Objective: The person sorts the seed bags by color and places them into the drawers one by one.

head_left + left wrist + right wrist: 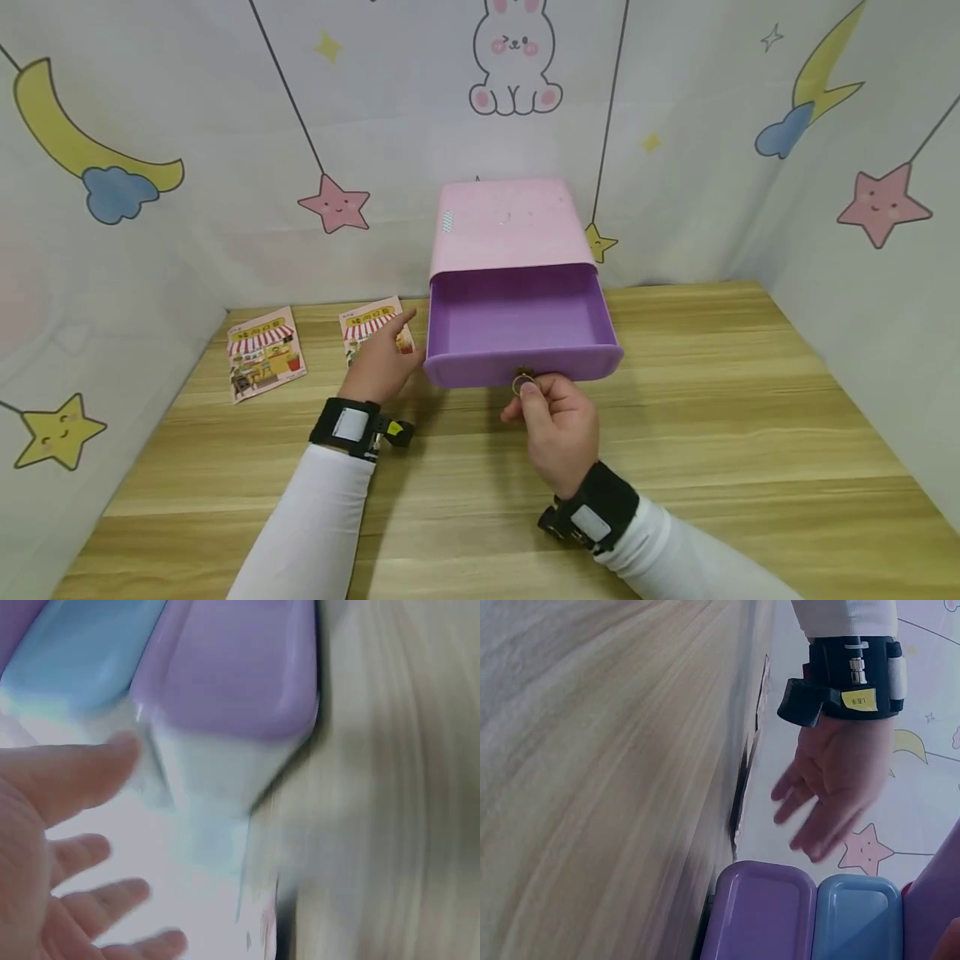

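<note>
A small chest with a pink cover (506, 225) stands against the back wall, its purple top drawer (525, 367) pulled out and the drawer's bare purple floor showing. At the drawer front, my right hand (561, 437) pinches a small metal ring pull (515, 386) between thumb and curled fingers. My left hand (381, 362) hovers just left of the drawer with its fingers spread, touching nothing. Below the top drawer, both wrist views show a blue drawer (859, 915) and a lower purple drawer (761, 915), each pushed in.
Two illustrated cards or booklets, one (266, 354) at the far left and another (367, 321) partly behind my left hand, lie on the wooden table (712, 417). White cloth walls (225, 208) printed with stars and moons enclose the back and sides.
</note>
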A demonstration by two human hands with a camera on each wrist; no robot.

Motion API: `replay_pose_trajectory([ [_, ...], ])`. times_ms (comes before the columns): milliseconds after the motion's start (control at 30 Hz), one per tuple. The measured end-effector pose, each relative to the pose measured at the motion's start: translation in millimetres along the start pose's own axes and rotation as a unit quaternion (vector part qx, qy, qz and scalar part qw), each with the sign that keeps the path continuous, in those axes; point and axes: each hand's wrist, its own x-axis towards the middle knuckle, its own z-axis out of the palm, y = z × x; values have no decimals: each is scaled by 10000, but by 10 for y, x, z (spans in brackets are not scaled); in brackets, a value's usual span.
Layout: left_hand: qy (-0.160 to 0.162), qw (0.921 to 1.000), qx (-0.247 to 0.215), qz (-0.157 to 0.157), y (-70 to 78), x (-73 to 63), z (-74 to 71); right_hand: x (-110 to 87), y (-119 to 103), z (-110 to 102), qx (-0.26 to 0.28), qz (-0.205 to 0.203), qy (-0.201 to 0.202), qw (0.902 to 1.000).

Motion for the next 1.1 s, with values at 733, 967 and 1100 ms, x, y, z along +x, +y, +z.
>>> replay_pose_trajectory([
  [733, -969, 9769, 1407, -1282, -309, -61, -133, 40, -8, -19, 94, 95, -26, 9999],
  [967, -699, 9770, 1557, -1280, -312, -49, -147, 57, -7, -26, 121, 132, -48, 9998],
  [1100, -555, 9784, 1529, -1274, -310, -58, -171, 55, -14, -24, 119, 156, -44, 9998],
])
